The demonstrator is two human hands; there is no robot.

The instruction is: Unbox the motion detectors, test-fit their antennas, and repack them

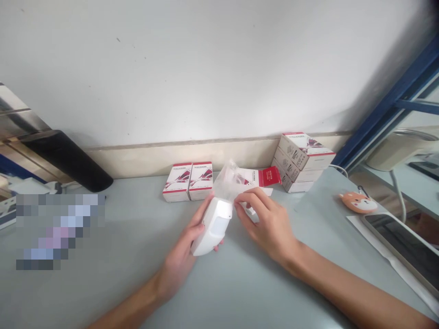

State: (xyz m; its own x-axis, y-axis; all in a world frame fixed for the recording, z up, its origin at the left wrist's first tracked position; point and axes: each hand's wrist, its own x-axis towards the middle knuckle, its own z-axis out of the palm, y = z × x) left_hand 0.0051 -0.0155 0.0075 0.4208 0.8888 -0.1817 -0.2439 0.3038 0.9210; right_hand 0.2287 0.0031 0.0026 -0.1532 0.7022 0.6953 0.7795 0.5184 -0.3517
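**White plastic device [212, 226] in L hand [180, 260], R hand [265, 224] at clear plastic bag [228, 180]**

L hand curled round device's lower part, thumb on near face, fingers wrapping behind, so it has firm hold. Device tilted, top end pointing up & away, held just above grey-blue table [144, 283], roughly mid-surface, toward far edge. Bag rises from device's top end & crumples upward; can't tell if device is partly inside it. R hand comes in from right, fingers [250, 197] partly curled, tips at device top/bag. Can't tell if they're pinching bag or only touching it. White card [250, 211] sits under R hand, partly hidden.

Behind hands, along far edge by wall: opened carton w/ red flap [269, 176], 2 white-red boxes [188, 182] side by side L of it, stack of same-style boxes [302, 160] to R, top one angled. Near R edge: orange fox-face trinket [358, 202], smartphone [404, 249] on white sheet [372, 237]. Long black object [65, 160] lies at far L corner, pixelated patch [58, 230] beside near L edge.
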